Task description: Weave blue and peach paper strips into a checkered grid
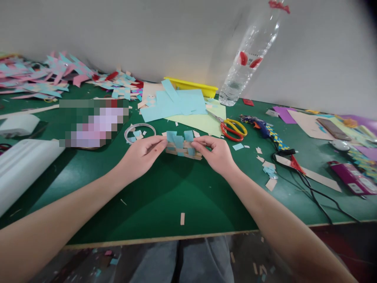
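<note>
Between my two hands is a small woven piece of paper strips (184, 150), beige ones crossed by blue ones whose ends stand up at the top. My left hand (147, 151) pinches its left end between thumb and fingers. At the other end, my right hand (214, 152) grips it in the same way. The piece is held just above the green table (159, 200). Small beige and blue paper scraps lie behind it. A roll of tape (126, 133) rests beyond my left hand, and scissors (235, 129) with red and yellow handles lie beyond my right.
Blue paper sheets (176, 104) and a yellow tray (194, 87) are at the back, beside a tilted plastic bottle (250, 55). A glue gun (262, 127) with black cable lies right. Pink and blue strips (44, 78) pile up far left. A purple box (353, 179) sits right.
</note>
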The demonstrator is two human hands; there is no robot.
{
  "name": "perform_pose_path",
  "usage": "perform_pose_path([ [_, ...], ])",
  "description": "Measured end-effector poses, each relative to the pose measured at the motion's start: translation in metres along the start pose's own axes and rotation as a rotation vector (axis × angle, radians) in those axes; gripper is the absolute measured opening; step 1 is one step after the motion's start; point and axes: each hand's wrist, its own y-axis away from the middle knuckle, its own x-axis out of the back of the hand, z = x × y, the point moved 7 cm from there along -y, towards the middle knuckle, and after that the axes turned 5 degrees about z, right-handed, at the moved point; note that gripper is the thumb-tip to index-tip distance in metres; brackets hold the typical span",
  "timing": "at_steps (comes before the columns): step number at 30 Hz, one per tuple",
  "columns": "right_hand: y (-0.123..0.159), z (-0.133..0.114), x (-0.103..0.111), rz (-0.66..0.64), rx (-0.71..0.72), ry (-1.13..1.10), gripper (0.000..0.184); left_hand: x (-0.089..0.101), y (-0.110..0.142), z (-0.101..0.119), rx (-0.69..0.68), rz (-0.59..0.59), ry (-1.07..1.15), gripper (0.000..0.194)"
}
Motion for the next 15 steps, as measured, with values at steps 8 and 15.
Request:
perform_pose_path([
  [8, 0.0, 0.0059, -0.0049, -0.037, -0.016, -0.033, 0.027, 0.0011, 0.0016, -0.0013, -0.007, 0.004, -0.057, 0.044],
  [15, -0.0007, 0.0054, -0.0028, -0.024, 0.003, -0.012, 0.025, -0.001, 0.0002, -0.0048, 0.009, 0.008, -0.046, 0.044],
])
